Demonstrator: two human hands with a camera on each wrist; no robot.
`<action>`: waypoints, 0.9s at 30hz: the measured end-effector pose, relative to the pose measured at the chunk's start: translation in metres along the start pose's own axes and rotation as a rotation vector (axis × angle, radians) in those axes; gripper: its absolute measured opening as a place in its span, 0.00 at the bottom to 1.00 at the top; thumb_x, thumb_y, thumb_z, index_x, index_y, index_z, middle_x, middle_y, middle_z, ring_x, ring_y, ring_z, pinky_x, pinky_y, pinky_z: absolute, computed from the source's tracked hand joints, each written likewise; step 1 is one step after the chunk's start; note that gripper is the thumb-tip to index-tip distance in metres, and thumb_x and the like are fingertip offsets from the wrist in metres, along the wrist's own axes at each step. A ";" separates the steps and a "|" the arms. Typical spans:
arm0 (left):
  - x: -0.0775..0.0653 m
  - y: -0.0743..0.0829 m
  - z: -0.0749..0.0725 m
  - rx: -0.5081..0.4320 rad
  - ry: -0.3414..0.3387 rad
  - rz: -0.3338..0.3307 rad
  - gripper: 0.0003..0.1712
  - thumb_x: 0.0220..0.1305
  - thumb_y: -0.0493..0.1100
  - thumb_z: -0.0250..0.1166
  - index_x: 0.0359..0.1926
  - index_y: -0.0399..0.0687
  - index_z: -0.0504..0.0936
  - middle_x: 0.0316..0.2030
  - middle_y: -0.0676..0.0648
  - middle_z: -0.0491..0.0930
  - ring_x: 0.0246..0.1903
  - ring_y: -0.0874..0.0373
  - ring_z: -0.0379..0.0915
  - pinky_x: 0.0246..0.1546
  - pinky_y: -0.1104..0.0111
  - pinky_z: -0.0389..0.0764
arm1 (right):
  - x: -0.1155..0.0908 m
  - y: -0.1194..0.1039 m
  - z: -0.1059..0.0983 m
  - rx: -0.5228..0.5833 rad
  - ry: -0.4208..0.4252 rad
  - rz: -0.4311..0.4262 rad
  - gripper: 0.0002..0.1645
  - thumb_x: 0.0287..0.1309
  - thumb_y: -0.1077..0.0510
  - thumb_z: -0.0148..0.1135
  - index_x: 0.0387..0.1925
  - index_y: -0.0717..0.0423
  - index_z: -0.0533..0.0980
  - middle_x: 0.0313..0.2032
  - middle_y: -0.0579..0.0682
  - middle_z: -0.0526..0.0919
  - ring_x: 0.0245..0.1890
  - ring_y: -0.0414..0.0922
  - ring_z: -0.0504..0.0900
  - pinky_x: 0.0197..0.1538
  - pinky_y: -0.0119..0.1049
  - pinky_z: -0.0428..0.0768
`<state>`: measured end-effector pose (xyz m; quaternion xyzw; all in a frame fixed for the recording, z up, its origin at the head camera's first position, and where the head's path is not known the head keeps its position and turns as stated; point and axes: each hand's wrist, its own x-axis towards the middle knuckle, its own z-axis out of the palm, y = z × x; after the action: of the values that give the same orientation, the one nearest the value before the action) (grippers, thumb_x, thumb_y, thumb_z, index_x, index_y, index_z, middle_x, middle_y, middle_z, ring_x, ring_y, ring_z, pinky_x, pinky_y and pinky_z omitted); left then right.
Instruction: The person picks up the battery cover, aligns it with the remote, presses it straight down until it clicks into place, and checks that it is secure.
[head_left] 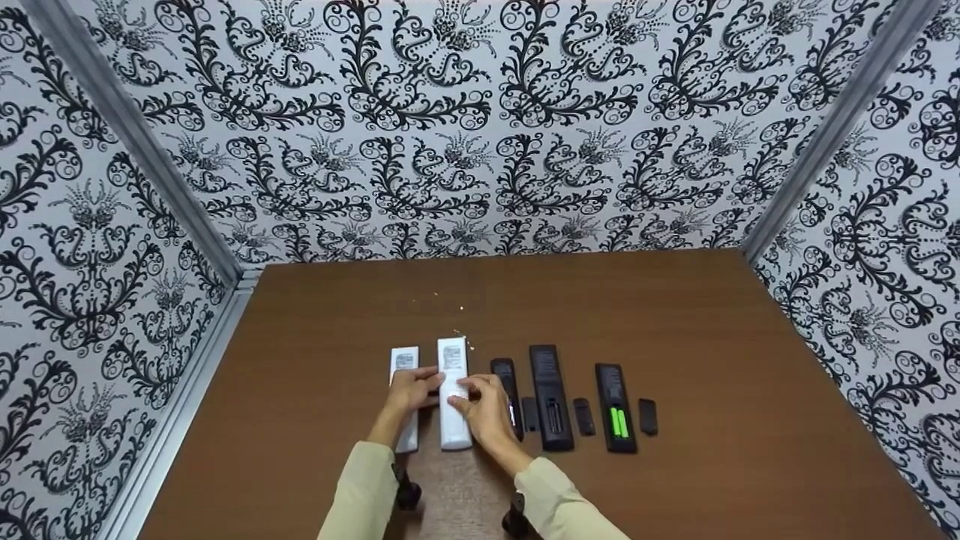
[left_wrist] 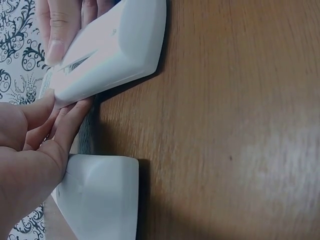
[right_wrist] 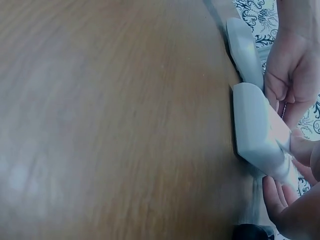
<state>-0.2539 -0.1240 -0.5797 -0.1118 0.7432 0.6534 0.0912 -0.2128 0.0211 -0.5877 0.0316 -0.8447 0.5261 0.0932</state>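
A white remote control (head_left: 453, 431) lies back side up between the two hands, its label toward the far end. My left hand (head_left: 409, 390) holds its left edge, thumb and fingers along the side in the left wrist view. From the right side my right hand (head_left: 486, 405) grips the same remote, its thumb on the back near the battery cover. A narrow dark slit shows along the cover's edge in the left wrist view. Under and beside my left hand is a second white remote control (head_left: 406, 358), also back side up.
To the right lie three black remote controls: one partly behind my right hand (head_left: 504, 369), a longer one (head_left: 546, 364) with an uncovered battery bay, and one (head_left: 611, 379) holding green batteries (head_left: 619, 423). Loose black battery covers (head_left: 647, 416) lie between and beside them. Tiny bits dot the tabletop (head_left: 600, 307).
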 end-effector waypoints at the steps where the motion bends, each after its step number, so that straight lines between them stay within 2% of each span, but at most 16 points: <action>1: 0.000 0.000 0.000 0.001 -0.003 0.002 0.20 0.69 0.33 0.60 0.57 0.21 0.76 0.51 0.25 0.81 0.39 0.49 0.85 0.41 0.61 0.88 | 0.000 0.000 0.000 0.031 -0.010 0.026 0.22 0.49 0.61 0.77 0.47 0.64 0.82 0.47 0.60 0.80 0.46 0.53 0.83 0.49 0.39 0.83; 4: 0.000 0.000 0.000 -0.002 -0.011 0.002 0.20 0.69 0.33 0.59 0.57 0.21 0.76 0.51 0.25 0.81 0.39 0.49 0.84 0.41 0.60 0.88 | 0.001 0.000 0.000 0.105 -0.044 0.120 0.31 0.52 0.62 0.75 0.57 0.67 0.75 0.51 0.64 0.81 0.49 0.56 0.85 0.50 0.41 0.85; 6: 0.000 0.000 0.000 -0.002 -0.014 0.004 0.21 0.70 0.33 0.59 0.58 0.21 0.75 0.52 0.25 0.81 0.39 0.49 0.84 0.42 0.60 0.87 | 0.002 0.001 0.000 0.138 -0.070 0.153 0.33 0.54 0.62 0.74 0.60 0.69 0.72 0.52 0.66 0.82 0.50 0.58 0.85 0.52 0.44 0.84; 12: 0.000 0.000 0.001 0.016 -0.008 0.010 0.21 0.70 0.34 0.59 0.59 0.21 0.75 0.53 0.25 0.80 0.42 0.47 0.85 0.43 0.60 0.87 | 0.005 0.002 -0.002 0.138 -0.118 0.165 0.30 0.57 0.62 0.72 0.58 0.70 0.72 0.49 0.66 0.84 0.51 0.58 0.84 0.53 0.46 0.84; 19: -0.002 -0.003 0.000 -0.017 0.010 0.000 0.21 0.69 0.33 0.61 0.58 0.22 0.76 0.52 0.28 0.81 0.40 0.55 0.81 0.41 0.62 0.87 | 0.007 0.004 -0.003 0.176 -0.172 0.155 0.28 0.58 0.66 0.70 0.57 0.73 0.71 0.48 0.69 0.83 0.50 0.60 0.85 0.51 0.47 0.84; 27: -0.005 0.000 -0.001 -0.020 -0.004 0.008 0.22 0.69 0.33 0.61 0.58 0.20 0.75 0.53 0.25 0.80 0.41 0.53 0.82 0.42 0.60 0.87 | 0.007 0.000 -0.002 0.170 -0.164 0.172 0.28 0.58 0.66 0.69 0.57 0.72 0.70 0.48 0.68 0.83 0.50 0.59 0.84 0.51 0.47 0.84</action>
<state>-0.2495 -0.1245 -0.5780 -0.1083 0.7369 0.6614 0.0888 -0.2191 0.0232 -0.5856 0.0097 -0.8014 0.5976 -0.0245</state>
